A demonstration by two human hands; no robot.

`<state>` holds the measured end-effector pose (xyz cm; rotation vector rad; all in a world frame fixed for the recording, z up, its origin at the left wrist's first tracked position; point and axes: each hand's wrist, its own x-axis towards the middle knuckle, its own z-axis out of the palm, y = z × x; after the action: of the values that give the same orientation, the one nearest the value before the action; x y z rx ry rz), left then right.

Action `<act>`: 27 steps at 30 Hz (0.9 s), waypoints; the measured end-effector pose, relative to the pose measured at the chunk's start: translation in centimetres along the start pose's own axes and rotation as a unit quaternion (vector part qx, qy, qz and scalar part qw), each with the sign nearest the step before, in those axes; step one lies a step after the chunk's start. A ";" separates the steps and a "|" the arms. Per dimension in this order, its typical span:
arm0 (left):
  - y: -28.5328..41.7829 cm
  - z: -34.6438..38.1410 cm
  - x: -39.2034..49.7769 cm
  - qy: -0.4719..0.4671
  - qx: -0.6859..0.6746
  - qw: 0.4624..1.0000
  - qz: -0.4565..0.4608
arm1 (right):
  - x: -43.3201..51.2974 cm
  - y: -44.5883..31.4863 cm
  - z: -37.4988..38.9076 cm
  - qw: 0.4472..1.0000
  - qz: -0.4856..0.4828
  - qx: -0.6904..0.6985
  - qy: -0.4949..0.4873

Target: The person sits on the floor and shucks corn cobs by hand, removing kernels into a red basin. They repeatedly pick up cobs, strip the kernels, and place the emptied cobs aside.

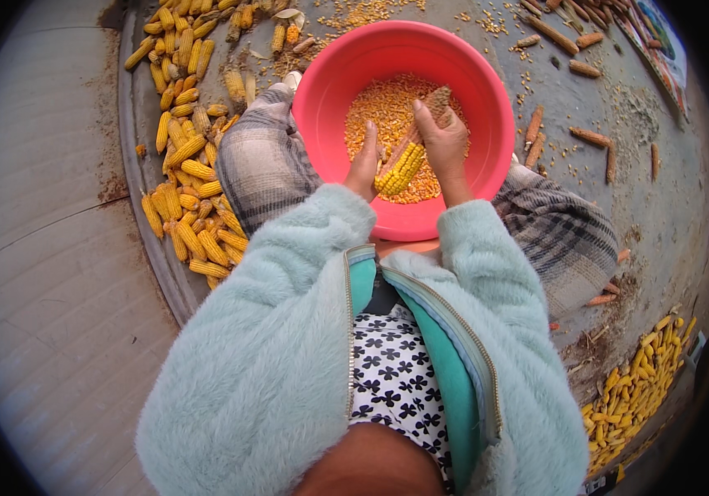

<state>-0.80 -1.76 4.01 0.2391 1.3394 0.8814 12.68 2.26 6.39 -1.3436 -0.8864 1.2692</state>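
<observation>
A partly shelled ear of corn (402,172) is held at a slant over the red plastic basin (407,43). Yellow kernels cover its lower side, while a strip along it is bare. My left hand (364,162) grips the lower end, thumb raised. Farther up, my right hand (445,144) is closed around a bare, brownish cob part (437,99); whether this is the same ear or a second cob, I cannot tell. Loose corn kernels (373,105) cover the basin's bottom beneath both hands. The basin sits between my knees.
Many unshelled ears (187,149) are heaped along the left. Stripped cobs (590,136) lie scattered on the concrete floor (627,204) at right, with more at the top right. Spilled kernels (360,15) lie beyond the basin. Another pile of ears (636,384) is at lower right.
</observation>
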 end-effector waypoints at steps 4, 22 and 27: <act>1.8 0.6 -2.0 -0.046 0.045 0.996 -0.055 | 1.9 2.3 -1.3 0.991 -0.044 0.083 0.091; 1.6 1.0 -2.9 -0.082 0.102 0.988 0.083 | 2.5 6.0 -1.6 0.979 -0.031 0.117 0.163; 1.7 1.2 -2.9 -0.097 0.131 0.979 0.123 | 2.5 5.6 -1.6 0.981 -0.054 0.053 0.179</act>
<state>-0.33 -2.21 7.48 0.6909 1.2577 0.8597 13.88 3.27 0.25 -1.3641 -0.6219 0.9392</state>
